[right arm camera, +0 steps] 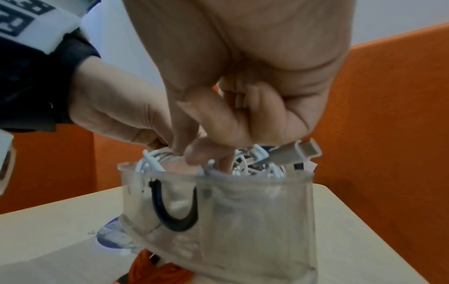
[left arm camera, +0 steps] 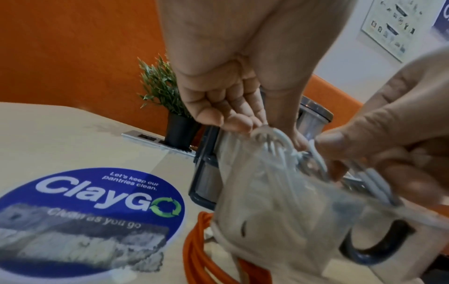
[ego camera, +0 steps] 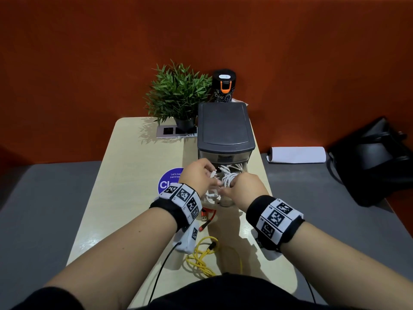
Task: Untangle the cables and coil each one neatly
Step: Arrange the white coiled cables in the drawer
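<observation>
A tangle of white cables [ego camera: 228, 177] fills a clear plastic drawer [ego camera: 244, 170] pulled out of a small grey drawer unit. My left hand [ego camera: 201, 175] pinches a bunch of white cable loops [left arm camera: 274, 146] at the drawer's top edge. My right hand [ego camera: 243, 189] curls its fingers round other white strands [right arm camera: 155, 159] inside the drawer [right arm camera: 243, 221]; a white USB plug [right arm camera: 303, 149] sticks out beside it. An orange cable [ego camera: 209, 217] lies under the drawer front on the table. A loose yellow cable [ego camera: 201, 258] lies nearer to me.
The grey drawer unit [ego camera: 224, 124] stands at the table's back, with a potted plant [ego camera: 178, 97] and a black bottle [ego camera: 224, 86] behind it. A power socket plate [ego camera: 169, 132] and a blue round sticker [ego camera: 169, 180] are on the left. A black bag [ego camera: 375, 159] sits on the right.
</observation>
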The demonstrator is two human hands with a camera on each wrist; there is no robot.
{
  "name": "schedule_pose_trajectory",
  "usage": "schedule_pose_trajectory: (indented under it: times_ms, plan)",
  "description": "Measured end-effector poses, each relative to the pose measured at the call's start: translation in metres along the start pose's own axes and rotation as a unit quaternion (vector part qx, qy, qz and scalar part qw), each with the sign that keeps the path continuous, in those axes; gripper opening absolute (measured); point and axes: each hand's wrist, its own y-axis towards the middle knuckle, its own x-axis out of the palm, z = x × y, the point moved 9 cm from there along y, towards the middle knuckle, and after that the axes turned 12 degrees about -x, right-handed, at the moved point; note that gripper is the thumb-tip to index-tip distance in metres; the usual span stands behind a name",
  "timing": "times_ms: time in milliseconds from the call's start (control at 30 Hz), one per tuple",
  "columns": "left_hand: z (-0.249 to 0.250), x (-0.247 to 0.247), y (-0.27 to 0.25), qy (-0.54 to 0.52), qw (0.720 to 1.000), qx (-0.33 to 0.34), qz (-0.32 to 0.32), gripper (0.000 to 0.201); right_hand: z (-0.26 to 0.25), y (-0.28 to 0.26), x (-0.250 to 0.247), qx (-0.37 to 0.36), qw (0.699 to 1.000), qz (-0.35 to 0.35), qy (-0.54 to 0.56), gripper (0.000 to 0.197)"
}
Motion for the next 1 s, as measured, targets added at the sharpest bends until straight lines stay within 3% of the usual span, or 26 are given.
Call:
schedule_pose_trajectory:
  times_ms: [100, 233, 467, 567, 700, 833, 1000]
  plan:
    - [0.008, 0.001, -0.001, 0.025, 0.999, 0.031, -0.019, 0.029, 0.003, -0.001, -0.013, -0.004, 1.0, 0.017, 0.026, 0.043]
    - [0.012, 0.0, 0.0, 0.037, 0.997, 0.048, -0.038, 0.028, 0.023, 0.005, -0.043, -0.012, 0.998, 0.061, 0.007, 0.014]
    - [0.018, -0.002, 0.005, 0.063, 0.993, 0.094, -0.022, 0.028, 0.017, 0.013, -0.029, -0.069, 0.997, -0.002, -0.044, 0.028]
    - [0.019, 0.001, 0.002, 0.084, 0.989, 0.117, -0.023, 0.024, 0.01, 0.015, -0.025, -0.072, 0.993, 0.014, -0.095, 0.025]
    - [0.023, -0.004, -0.006, 0.169, 0.967, 0.188, 0.004, 0.026, 0.011, 0.02, -0.03, -0.06, 0.989, 0.043, -0.126, 0.025]
    - [0.015, 0.0, -0.002, 0.265, 0.943, 0.201, -0.004, 0.03, 0.015, 0.023, -0.029, -0.033, 0.993, 0.042, -0.107, 0.029]
    - [0.015, 0.012, -0.004, 0.344, 0.912, 0.225, 0.01, 0.033, 0.009, 0.019, -0.024, -0.055, 0.986, 0.02, -0.154, 0.031]
